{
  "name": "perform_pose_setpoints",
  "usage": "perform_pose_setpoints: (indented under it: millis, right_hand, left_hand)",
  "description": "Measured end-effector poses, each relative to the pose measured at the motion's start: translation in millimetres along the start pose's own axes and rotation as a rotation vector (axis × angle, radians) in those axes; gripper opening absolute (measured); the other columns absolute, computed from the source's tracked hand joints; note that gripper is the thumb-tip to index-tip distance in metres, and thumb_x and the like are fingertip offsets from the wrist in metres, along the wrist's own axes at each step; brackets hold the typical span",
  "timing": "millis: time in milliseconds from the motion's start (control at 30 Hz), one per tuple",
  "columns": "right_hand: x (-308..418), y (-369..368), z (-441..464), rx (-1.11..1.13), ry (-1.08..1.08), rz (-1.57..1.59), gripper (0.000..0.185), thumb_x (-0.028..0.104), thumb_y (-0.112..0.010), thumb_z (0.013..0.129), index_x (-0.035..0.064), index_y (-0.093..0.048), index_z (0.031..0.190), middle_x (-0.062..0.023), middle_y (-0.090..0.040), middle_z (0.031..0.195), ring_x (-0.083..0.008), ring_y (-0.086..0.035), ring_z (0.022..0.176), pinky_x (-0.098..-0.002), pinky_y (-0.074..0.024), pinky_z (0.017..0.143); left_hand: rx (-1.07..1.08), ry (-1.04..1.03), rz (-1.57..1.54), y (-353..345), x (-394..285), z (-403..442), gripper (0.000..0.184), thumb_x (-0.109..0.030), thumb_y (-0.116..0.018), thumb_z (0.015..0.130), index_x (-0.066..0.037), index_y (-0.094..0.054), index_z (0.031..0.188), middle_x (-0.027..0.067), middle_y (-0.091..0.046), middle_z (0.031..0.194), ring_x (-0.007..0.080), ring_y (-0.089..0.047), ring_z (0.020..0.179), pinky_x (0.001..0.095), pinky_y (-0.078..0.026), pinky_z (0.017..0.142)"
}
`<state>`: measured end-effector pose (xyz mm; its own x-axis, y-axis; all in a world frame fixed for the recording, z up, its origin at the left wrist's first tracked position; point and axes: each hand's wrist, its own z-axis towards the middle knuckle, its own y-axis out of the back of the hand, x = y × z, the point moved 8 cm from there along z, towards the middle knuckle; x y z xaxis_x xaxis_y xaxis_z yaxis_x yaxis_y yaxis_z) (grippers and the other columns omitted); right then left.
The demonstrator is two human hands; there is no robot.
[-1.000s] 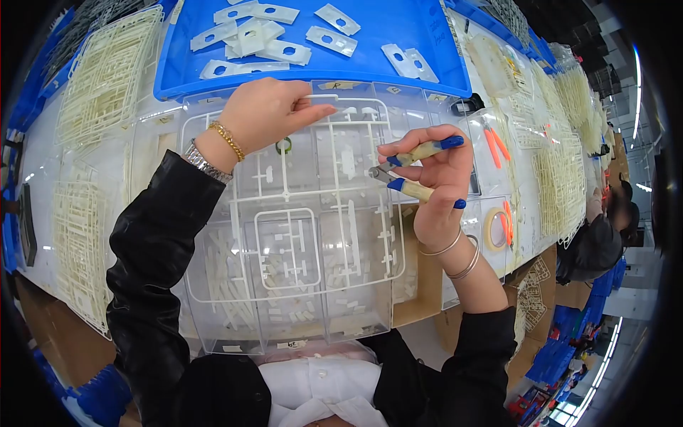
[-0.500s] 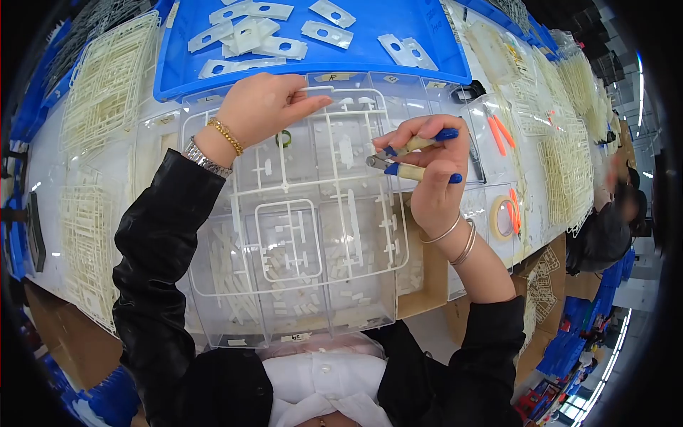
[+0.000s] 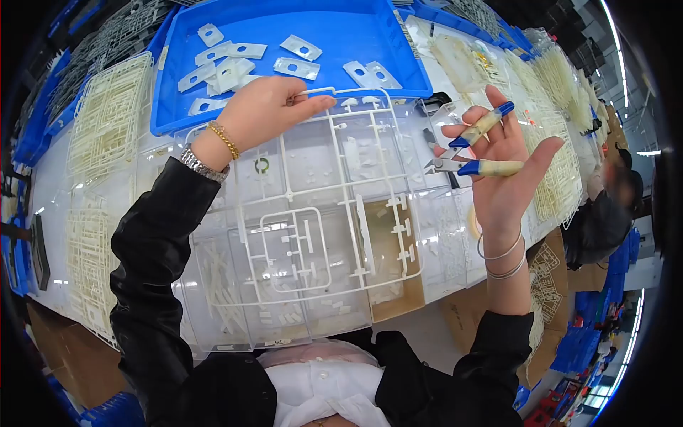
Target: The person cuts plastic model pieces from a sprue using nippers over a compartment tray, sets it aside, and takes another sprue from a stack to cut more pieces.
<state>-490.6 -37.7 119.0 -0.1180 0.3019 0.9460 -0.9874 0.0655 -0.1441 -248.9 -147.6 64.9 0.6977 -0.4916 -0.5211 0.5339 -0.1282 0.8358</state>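
My left hand [image 3: 263, 114] pinches the top edge of a large white plastic sprue frame [image 3: 289, 196], with thumb and fingers closed on the runner. Small white parts hang on the frame's inner bars. To the right of the frame, my right hand [image 3: 504, 185] holds a pair of nippers [image 3: 498, 168] with blue and cream handles. Its palm faces up, the fingers are loosely spread, and the nipper jaws are apart, pointing left toward the frame. Beneath the frame is a clear divided tray [image 3: 313, 324] with small white pieces in several compartments.
A blue bin [image 3: 356, 35] at the back holds flat white plates with round holes. Stacks of sprues [image 3: 107, 114] lie on the left, more sprues [image 3: 551, 167] on the right. A cardboard box [image 3: 395, 302] shows under the tray. A person [image 3: 605, 213] is at far right.
My right hand has moved right, away from the frame, and its fingers have spread out around the nippers. My left hand still grips the frame. The camera view has shifted slightly.
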Motion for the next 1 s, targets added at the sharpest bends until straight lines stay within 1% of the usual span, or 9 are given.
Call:
perform_pose_setpoints:
  millis: [33,167,200,333,433,500,600,833,1000]
  right_hand:
    - [2.4,6.9,-0.4,-0.026,0.016,-0.015,0.101,0.08,-0.015,0.083,-0.0047,-0.033,0.134,-0.0126,-0.055,0.099,-0.0258,-0.063,0.093,-0.0434,-0.0569,0.076]
    - [-8.0,23.5,4.2,-0.042,0.089,-0.044,0.084,0.073,-0.022,0.088,0.0001,-0.031,0.129,-0.0131,-0.053,0.103,-0.0263,-0.063,0.094,-0.0423,-0.0566,0.078]
    - [-13.0,26.9,4.1,-0.059,0.087,-0.062,0.082,0.075,-0.026,0.086,0.0031,-0.035,0.125,-0.0129,-0.053,0.101,-0.0275,-0.062,0.094,-0.0452,-0.0558,0.08]
    - [-35.0,35.1,-3.7,-0.003,0.088,-0.102,0.074,0.066,-0.029,0.091,0.0013,-0.032,0.126,-0.0131,-0.051,0.102,-0.0235,-0.063,0.094,-0.0379,-0.0575,0.077]
    - [-46.4,42.0,-6.8,-0.008,0.068,-0.083,0.076,0.068,-0.029,0.09,0.0017,-0.031,0.127,-0.0129,-0.051,0.103,-0.0241,-0.062,0.095,-0.0393,-0.0571,0.079]
    - [-49.8,45.0,-6.0,-0.069,0.034,-0.056,0.083,0.073,-0.028,0.087,0.0013,-0.033,0.128,-0.0117,-0.052,0.102,-0.025,-0.062,0.096,-0.0424,-0.0567,0.079]
    - [-47.6,47.9,-6.8,-0.104,0.008,-0.035,0.089,0.076,-0.028,0.085,-0.0004,-0.031,0.131,-0.0113,-0.053,0.102,-0.0253,-0.061,0.097,-0.0439,-0.0565,0.08]
    - [-47.9,56.4,-6.3,-0.145,0.008,0.047,0.09,0.073,-0.03,0.087,-0.0024,-0.027,0.136,-0.0142,-0.053,0.109,-0.0275,-0.06,0.101,-0.045,-0.055,0.084]
    - [-56.3,69.4,-6.0,-0.241,-0.08,0.148,0.086,0.068,-0.036,0.089,-0.0039,-0.027,0.136,-0.0177,-0.05,0.117,-0.0312,-0.056,0.112,-0.0428,-0.0513,0.091]
  left_hand:
    - [-0.006,-0.018,0.014,-2.8,-12.9,6.3,0.059,-0.056,-0.06,0.084,-0.005,-0.05,0.056,0.0076,-0.047,0.049,0.0208,-0.044,0.045,0.034,-0.036,0.046]
    - [-0.068,-0.118,0.12,-32.8,-40.3,31.6,0.056,-0.056,-0.059,0.084,-0.007,-0.052,0.057,0.0079,-0.053,0.053,0.025,-0.052,0.05,0.0355,-0.04,0.048]
    - [-0.054,-0.122,0.112,-43.6,-40.3,36.3,0.056,-0.056,-0.058,0.085,-0.008,-0.052,0.058,0.0074,-0.054,0.053,0.0255,-0.053,0.051,0.0356,-0.041,0.049]
    - [-0.017,-0.104,0.062,-71.9,-34.7,39.2,0.056,-0.056,-0.058,0.084,-0.007,-0.053,0.058,0.0075,-0.053,0.053,0.0255,-0.052,0.049,0.0354,-0.041,0.048]
    - [0.011,-0.081,0.025,-74.7,-30.7,38.4,0.056,-0.056,-0.059,0.084,-0.007,-0.053,0.058,0.0074,-0.052,0.052,0.0253,-0.051,0.049,0.0351,-0.04,0.048]
    - [-0.017,-0.088,-0.006,-76.0,-27.0,39.8,0.057,-0.056,-0.059,0.084,-0.006,-0.052,0.058,0.0072,-0.051,0.051,0.0249,-0.049,0.048,0.0349,-0.039,0.047]
    - [-0.018,-0.09,-0.053,-76.8,-25.8,40.2,0.052,-0.046,-0.064,0.085,-0.003,-0.051,0.061,0.0051,-0.039,0.049,0.0169,-0.035,0.045,0.0325,-0.03,0.044]
    - [-0.02,-0.097,-0.07,-75.6,-28.1,40.0,0.053,-0.046,-0.064,0.086,-0.003,-0.049,0.06,0.004,-0.036,0.049,0.0161,-0.032,0.045,0.0318,-0.028,0.044]
    - [-0.029,-0.089,-0.065,-76.2,-25.5,38.9,0.051,-0.046,-0.064,0.086,-0.002,-0.051,0.063,0.0046,-0.039,0.051,0.0159,-0.035,0.047,0.0315,-0.031,0.045]
